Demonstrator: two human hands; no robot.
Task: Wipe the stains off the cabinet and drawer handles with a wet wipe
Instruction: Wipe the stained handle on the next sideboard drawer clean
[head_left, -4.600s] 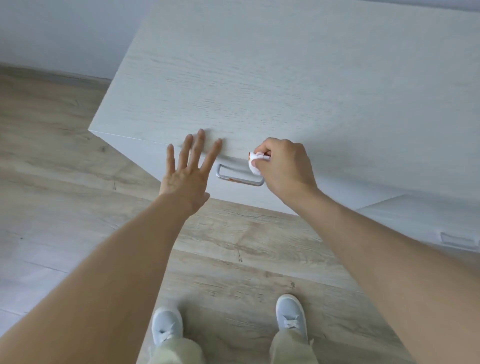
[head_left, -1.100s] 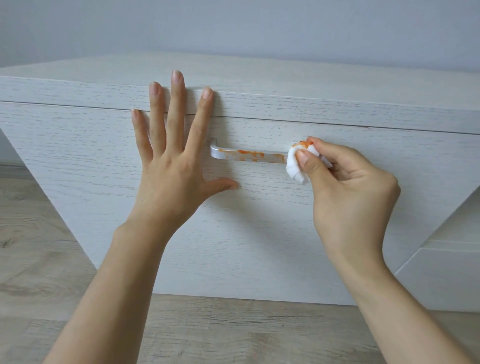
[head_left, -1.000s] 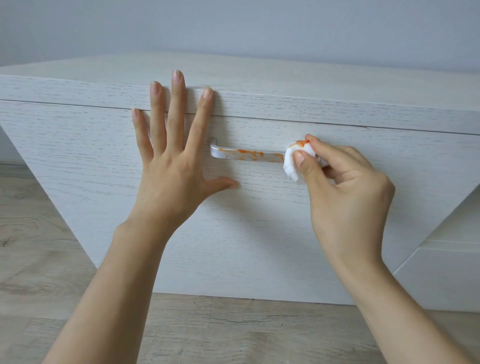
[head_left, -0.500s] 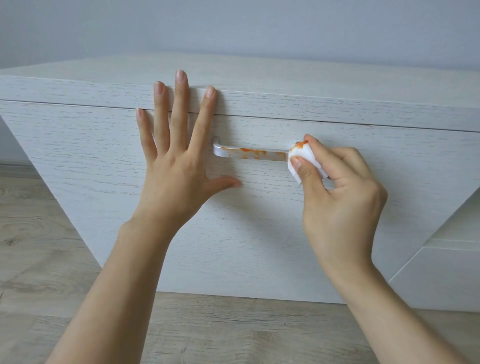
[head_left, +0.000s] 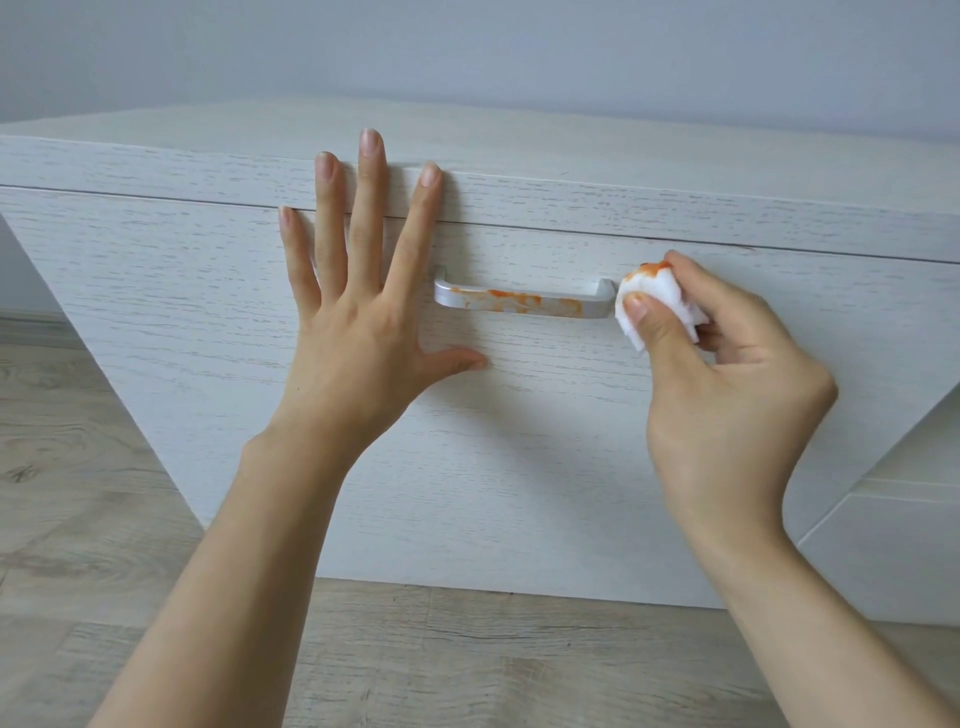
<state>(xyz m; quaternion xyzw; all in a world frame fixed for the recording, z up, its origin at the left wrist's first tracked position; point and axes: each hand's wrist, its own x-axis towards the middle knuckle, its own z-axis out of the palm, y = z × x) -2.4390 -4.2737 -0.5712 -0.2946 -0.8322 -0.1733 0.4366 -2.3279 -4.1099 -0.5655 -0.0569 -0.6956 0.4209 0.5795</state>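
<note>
A silver drawer handle (head_left: 522, 301) with orange stains along its front sits on the white wood-grain drawer front (head_left: 519, 441). My right hand (head_left: 727, 395) pinches a crumpled white wet wipe (head_left: 657, 296), orange-smeared on top, right at the handle's right end. My left hand (head_left: 363, 317) lies flat on the drawer front just left of the handle, fingers spread and reaching over the cabinet's top edge.
The cabinet top (head_left: 571, 150) runs back to a pale grey wall. A lower white unit (head_left: 893, 551) stands at the right. Wood-plank floor (head_left: 78, 467) lies left and below.
My right hand has slid the wipe rightward off the handle bar to its right end, uncovering the whole stained handle. The left hand has stayed pressed on the drawer front.
</note>
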